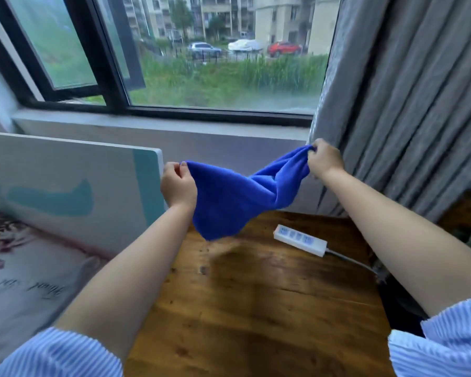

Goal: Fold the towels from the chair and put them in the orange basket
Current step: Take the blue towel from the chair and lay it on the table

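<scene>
the blue towel (230, 197) hangs in the air above the wooden counter (256, 303), stretched and twisted between both hands. the left hand (178, 183) pinches one corner; the right hand (324, 159) bunches the other end in curled fingers. a white power strip (299, 240) lies on the counter. a printed board (65, 191) leans at the left, a grey curtain (405, 99) hangs at the right, and a window (223, 55) is behind.

A bright blue towel (237, 194) hangs twisted in the air, stretched between the left grip (178, 183) and right grip (324, 159), one corner drooping low.
</scene>
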Action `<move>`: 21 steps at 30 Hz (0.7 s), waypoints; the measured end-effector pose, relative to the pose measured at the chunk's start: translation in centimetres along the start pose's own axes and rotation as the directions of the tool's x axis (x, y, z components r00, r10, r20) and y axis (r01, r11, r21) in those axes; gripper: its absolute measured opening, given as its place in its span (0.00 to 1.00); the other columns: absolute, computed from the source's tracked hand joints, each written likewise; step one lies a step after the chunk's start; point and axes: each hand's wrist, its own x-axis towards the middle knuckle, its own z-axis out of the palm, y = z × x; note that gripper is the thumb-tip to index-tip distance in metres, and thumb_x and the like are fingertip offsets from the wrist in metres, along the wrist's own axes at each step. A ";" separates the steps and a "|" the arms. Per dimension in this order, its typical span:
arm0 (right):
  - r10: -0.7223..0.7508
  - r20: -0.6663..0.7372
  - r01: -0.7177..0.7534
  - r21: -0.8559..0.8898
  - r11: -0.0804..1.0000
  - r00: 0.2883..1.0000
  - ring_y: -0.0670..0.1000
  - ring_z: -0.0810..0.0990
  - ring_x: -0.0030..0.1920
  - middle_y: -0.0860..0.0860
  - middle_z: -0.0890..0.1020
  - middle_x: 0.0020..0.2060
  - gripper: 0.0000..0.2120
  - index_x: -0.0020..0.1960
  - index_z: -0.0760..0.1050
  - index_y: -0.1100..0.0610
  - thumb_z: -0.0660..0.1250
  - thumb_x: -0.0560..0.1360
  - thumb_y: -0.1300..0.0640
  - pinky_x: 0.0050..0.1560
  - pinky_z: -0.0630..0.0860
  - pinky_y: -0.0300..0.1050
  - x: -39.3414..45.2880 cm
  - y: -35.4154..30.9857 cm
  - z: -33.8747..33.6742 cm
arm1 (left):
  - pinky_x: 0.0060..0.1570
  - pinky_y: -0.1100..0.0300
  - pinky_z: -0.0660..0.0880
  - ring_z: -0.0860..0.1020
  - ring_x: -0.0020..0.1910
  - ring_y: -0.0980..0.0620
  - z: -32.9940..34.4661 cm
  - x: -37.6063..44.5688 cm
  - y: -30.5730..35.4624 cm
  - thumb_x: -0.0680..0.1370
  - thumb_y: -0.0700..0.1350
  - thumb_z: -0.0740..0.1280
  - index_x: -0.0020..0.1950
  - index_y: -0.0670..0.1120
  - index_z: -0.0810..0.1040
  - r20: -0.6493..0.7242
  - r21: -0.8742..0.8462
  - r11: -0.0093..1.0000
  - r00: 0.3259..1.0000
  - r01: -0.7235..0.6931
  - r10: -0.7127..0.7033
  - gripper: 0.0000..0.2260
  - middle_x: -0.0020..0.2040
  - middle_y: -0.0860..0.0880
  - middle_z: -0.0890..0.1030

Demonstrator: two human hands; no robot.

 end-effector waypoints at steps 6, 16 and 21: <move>0.013 0.214 0.001 -0.062 0.998 0.977 0.51 0.83 0.41 0.65 0.80 0.45 0.11 0.54 0.75 0.68 0.59 0.76 0.64 0.37 0.73 0.39 -4.0 6.3 3.6 | 0.54 0.53 0.67 0.73 0.59 0.37 -1.9 -3.3 -8.1 0.81 0.41 0.55 0.51 0.36 0.72 0.163 0.269 0.932 0.942 0.244 -0.294 0.10 0.59 0.32 0.75; 0.374 0.596 -0.122 -0.419 0.900 0.710 0.56 0.78 0.30 0.62 0.79 0.56 0.17 0.65 0.68 0.62 0.58 0.76 0.64 0.26 0.73 0.35 -20.3 21.3 10.3 | 0.56 0.55 0.73 0.76 0.60 0.42 -5.5 -15.6 -22.3 0.78 0.41 0.59 0.59 0.39 0.76 0.422 0.886 0.455 0.556 -0.086 -0.717 0.13 0.61 0.40 0.78; 0.440 0.680 0.037 -0.565 0.825 0.586 0.58 0.80 0.39 0.59 0.78 0.56 0.14 0.62 0.68 0.59 0.56 0.78 0.61 0.48 0.77 0.47 -25.4 25.1 11.2 | 0.58 0.55 0.72 0.74 0.62 0.44 -7.2 -19.7 -25.3 0.77 0.43 0.60 0.63 0.42 0.72 0.397 0.916 0.326 0.415 -0.233 -0.819 0.15 0.64 0.44 0.74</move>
